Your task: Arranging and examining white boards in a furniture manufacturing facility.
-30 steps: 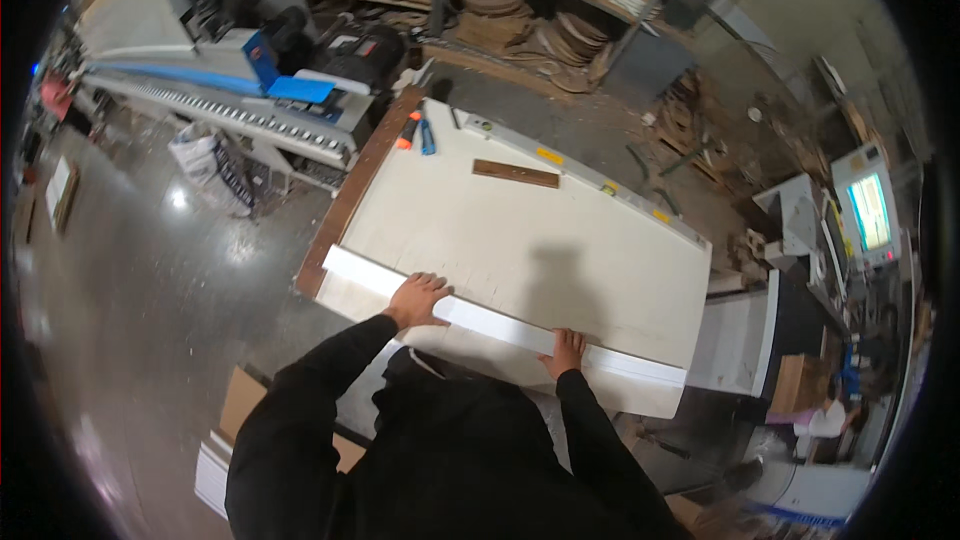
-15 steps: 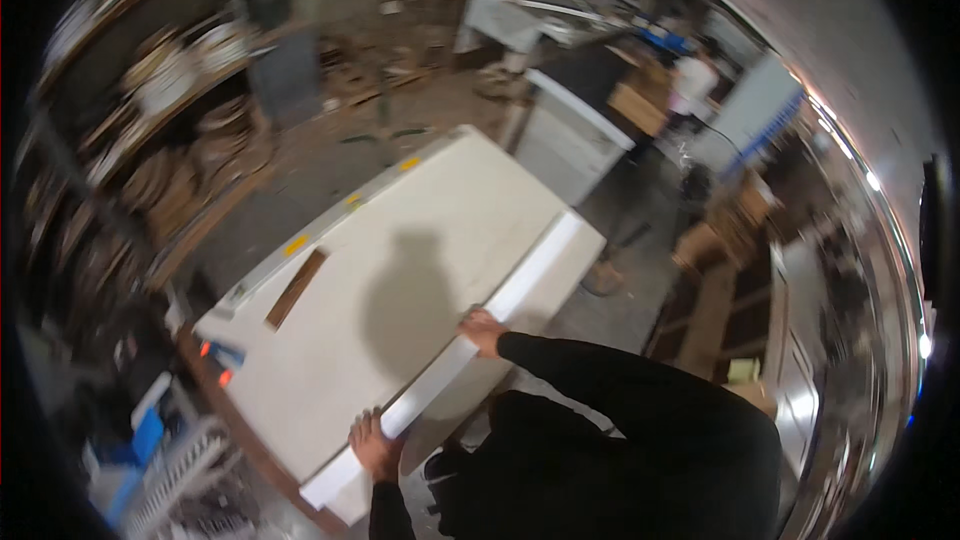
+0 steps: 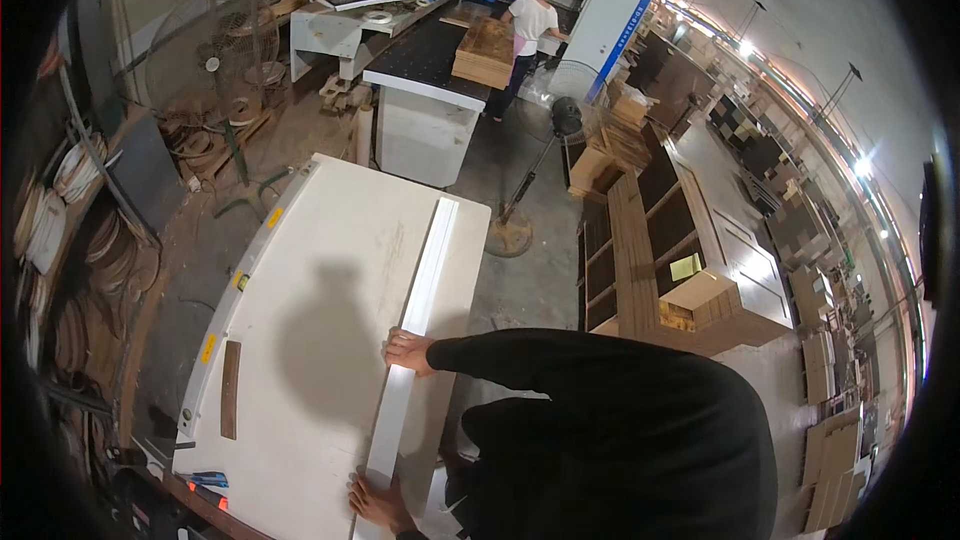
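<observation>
Left hand [image 3: 380, 502] and, farther along, right hand [image 3: 408, 352], both half-curled, grip a long, flat white strip [image 3: 428, 270]. It lies lengthwise on a smooth cream tabletop [image 3: 350, 215], right of a slim dark-brown wooden piece [image 3: 230, 390]. Beyond stands a black-topped white bench [image 3: 425, 130].

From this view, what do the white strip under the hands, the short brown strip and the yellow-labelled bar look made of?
White strip: coated board, plastic or painted metal, can't tell; smooth, light-catching, no grain visible.
Short brown strip: probably wood or wood-effect board; dull, brown.
Yellow-labelled bar: likely metal; pale, smooth-looking finish, but plastic possible.
</observation>
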`<state>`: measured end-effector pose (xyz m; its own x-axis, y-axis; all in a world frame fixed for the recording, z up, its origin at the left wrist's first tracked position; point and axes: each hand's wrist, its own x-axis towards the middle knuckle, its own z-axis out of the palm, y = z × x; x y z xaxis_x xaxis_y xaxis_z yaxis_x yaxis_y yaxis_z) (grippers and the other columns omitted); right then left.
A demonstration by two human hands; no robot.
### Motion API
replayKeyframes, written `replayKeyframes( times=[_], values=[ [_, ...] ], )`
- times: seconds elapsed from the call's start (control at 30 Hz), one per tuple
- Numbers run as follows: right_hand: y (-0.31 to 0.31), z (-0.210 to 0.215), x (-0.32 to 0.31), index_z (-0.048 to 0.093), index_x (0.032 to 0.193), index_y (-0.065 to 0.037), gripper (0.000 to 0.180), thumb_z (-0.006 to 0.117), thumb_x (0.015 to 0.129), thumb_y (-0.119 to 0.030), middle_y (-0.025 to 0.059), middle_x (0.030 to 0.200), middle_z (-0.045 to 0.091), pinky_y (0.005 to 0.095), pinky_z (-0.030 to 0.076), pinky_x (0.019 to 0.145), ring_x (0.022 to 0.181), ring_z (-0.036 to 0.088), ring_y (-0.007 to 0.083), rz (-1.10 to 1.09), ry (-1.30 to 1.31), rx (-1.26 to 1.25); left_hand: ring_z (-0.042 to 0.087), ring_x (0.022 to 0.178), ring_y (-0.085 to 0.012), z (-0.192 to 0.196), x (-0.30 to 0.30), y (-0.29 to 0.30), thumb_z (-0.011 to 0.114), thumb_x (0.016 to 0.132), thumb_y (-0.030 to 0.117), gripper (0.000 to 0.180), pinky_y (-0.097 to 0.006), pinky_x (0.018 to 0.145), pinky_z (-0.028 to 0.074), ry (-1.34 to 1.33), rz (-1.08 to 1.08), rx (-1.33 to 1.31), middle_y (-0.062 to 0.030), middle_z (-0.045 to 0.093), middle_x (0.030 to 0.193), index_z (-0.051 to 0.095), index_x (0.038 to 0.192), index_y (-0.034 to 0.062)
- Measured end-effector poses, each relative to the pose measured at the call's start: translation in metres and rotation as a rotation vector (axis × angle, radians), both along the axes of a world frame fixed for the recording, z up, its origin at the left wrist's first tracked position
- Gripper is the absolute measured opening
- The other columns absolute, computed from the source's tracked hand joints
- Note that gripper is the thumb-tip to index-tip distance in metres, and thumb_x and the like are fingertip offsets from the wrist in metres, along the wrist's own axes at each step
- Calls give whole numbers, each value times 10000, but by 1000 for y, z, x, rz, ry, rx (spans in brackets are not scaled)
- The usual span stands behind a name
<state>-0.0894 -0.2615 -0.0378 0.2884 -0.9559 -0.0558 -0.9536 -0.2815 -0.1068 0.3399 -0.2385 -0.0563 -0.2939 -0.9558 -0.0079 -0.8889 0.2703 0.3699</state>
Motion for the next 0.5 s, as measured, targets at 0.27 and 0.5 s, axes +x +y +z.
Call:
replayKeyframes(
  times=[0.27, 0.5],
  values=[
    [1, -2, -3, 566, 1244, -111, 785, 923, 559, -248, 102, 1264, 580, 522, 259, 1264, 1324, 493, 331, -33, -92, 24, 648, 1166, -397, -11, 5, -6, 919, 607, 549, 876, -516, 1092, 463, 57, -70, -48, -178, 729, 1321, 720, 1292, 42],
    [1, 8, 0, 583, 1289, -135, 787, 942, 593, -220, 92, 1304, 598, 507, 239, 1282, 1358, 491, 316, -48, -134, 113, 639, 1177, -383, 16, -4, -1, 913, 609, 561, 901, -511, 1130, 443, -19, 10, -34, -167, 732, 1288, 714, 1338, 69]
  ],
)
